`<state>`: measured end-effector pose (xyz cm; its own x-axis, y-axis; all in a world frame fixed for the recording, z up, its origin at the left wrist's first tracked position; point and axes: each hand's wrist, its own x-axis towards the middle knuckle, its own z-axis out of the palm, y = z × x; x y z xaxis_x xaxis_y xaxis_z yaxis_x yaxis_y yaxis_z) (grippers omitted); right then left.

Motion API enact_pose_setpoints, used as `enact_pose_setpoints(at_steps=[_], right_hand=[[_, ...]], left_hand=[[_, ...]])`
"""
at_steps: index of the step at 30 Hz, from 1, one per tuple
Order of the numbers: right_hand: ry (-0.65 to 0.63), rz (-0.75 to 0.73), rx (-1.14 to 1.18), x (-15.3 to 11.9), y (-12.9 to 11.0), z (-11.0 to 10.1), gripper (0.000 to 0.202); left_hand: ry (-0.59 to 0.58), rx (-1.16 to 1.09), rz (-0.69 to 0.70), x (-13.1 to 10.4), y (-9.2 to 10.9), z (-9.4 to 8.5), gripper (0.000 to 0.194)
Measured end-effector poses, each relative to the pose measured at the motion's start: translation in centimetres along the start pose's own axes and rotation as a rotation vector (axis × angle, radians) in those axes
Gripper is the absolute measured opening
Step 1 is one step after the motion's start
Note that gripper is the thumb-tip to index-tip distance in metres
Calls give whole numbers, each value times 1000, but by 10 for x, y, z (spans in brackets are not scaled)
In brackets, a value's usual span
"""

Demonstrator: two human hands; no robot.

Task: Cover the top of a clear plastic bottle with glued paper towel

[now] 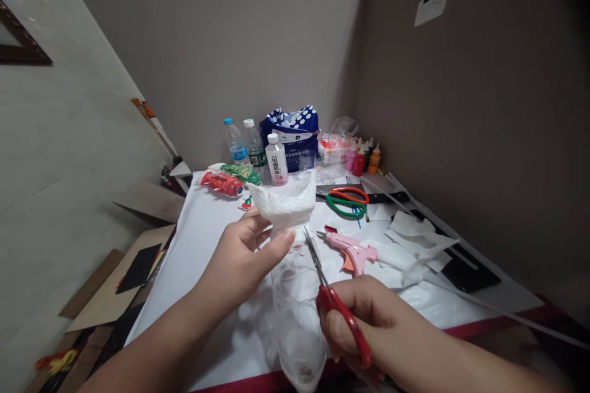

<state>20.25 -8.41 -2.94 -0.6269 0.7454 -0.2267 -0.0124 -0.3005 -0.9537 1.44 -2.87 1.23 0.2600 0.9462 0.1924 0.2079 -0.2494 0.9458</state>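
Note:
My left hand point(251, 249) is wrapped round the narrow part of a clear plastic bottle point(299, 319), where white material point(288, 206) covers one end and flares outward like a fishtail. The bottle's clear rounded end points toward me. In my right hand point(364, 319) are red-handled scissors point(338, 313). Their slim blades point up and away, with the tips close beside the white covering near my left thumb. Whether the blades touch the material I cannot tell.
Behind stand several bottles point(276, 159), a blue bag point(295, 135) and paint bottles point(359, 159). Red-and-green-handled scissors point(345, 201), a pink glue gun point(353, 249) and white scraps point(415, 233) lie right. Red and green decorated pieces point(221, 184) lie back left.

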Motion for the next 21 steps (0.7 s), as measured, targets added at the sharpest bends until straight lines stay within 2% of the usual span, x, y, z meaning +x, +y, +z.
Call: enact_pose_setpoints(at_steps=[4,14,21], right_hand=[[-9,28,12,-1,1,1,45],[-1,-56,15,5,-4,1,54],[-1,-37,-3,3,-3,0,44]], left_hand=[[0,-11,8,-2,-1,0,32],[93,95,84,-5,-6,4,29],[184,200,133,-6,-5,7,25]])
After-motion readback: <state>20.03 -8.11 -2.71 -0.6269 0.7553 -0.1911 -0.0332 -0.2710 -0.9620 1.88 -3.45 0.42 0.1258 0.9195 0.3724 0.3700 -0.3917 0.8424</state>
